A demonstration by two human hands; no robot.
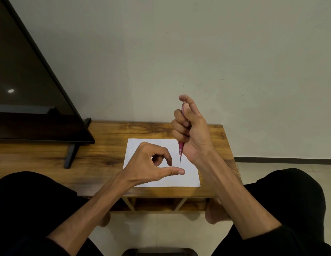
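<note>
Pencil (181,147): slim, pink, plastic, mechanical; upright, its thin lead pointing down, tip just above the white paper sheet (188,179).
Right hand (193,130): raised, fingers wrapped round the barrel, one fingertip over the top end.
Left hand (148,163): over the sheet, fingers curled in, thumb straight out, holding nothing, just left of the lead.
Sheet: flat on the brown wooden table (109,137).
</note>
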